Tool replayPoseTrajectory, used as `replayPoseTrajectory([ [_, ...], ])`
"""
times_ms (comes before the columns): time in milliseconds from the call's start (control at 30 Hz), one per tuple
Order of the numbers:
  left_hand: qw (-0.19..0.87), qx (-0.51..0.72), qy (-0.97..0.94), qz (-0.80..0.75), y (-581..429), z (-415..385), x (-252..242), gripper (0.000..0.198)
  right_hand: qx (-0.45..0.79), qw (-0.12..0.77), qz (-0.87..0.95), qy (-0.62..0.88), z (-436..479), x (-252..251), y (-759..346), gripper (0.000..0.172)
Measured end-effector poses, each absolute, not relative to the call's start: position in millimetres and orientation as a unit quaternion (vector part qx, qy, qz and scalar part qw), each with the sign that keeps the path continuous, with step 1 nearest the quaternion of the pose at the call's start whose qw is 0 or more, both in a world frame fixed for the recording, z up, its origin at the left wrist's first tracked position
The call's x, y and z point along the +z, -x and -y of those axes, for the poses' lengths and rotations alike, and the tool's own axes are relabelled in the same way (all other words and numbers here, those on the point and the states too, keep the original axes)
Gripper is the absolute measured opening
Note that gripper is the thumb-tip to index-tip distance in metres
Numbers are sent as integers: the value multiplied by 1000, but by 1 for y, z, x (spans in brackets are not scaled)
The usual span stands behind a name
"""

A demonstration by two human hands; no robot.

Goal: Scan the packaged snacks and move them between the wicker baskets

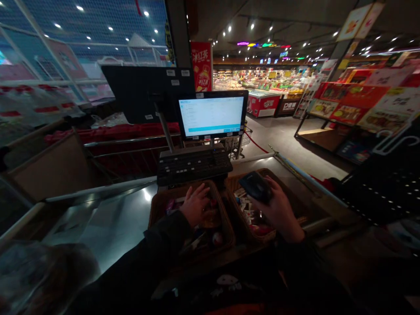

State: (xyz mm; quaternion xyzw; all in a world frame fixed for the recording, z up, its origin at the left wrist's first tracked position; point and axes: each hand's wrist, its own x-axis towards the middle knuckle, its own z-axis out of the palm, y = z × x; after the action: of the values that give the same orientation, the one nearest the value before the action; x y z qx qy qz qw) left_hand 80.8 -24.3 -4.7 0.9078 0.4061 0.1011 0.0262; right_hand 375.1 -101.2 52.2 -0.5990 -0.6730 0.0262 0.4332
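- The wide counter of grey, shiny metal (pixel 108 218) lies beside the baskets, flat and smooth
- The black rectangular monitor with a pale lit screen (pixel 211 116) stands behind; I would glance at it to check each reading
- The black plastic keyboard with small square keys (pixel 193 165) lies just before the monitor
- The left brown woven basket (pixel 227 218) and the right brown woven basket (pixel 260 238) have rough walls and hold mixed small goods
- The left hand (pixel 196 205) is over the left basket, fingers spread apart (whether it touches something, I cannot tell)
- The right hand (pixel 278 212) is clamped around the black rounded plastic scanner (pixel 256 186), above the right basket; a loose wrist should help to aim
- Small glossy packets (pixel 247 210) should be turned flat, because creases may disturb reading
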Motion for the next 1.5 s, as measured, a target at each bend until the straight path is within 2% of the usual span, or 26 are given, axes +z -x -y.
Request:
replayPoseTrajectory([
  [167,14,59,-939,-338,-164,-1,12,39,-25,453,614,645,106,52,-424,43],
  [433,-27,-84,-957,-277,-279,-48,-41,44,-29,473,597,648,111,47,-466,40],
  [833,-28,-139,-955,-261,-321,-78,-89,49,-7,471,601,646,81,41,-496,38],
  [933,-10,-134,-955,-264,-325,-78,-93,41,-5,472,605,641,73,41,-496,37],
  [1033,1,-127,-955,-267,-325,-81,-89,32,-1,476,606,637,67,39,-498,35],
  [1233,4,-84,-957,-278,-313,-91,-60,36,-5,477,598,644,62,35,-505,36],
  [1500,-1,71,-959,-274,-274,-103,4,17,-16,478,604,638,59,39,-499,38],
])
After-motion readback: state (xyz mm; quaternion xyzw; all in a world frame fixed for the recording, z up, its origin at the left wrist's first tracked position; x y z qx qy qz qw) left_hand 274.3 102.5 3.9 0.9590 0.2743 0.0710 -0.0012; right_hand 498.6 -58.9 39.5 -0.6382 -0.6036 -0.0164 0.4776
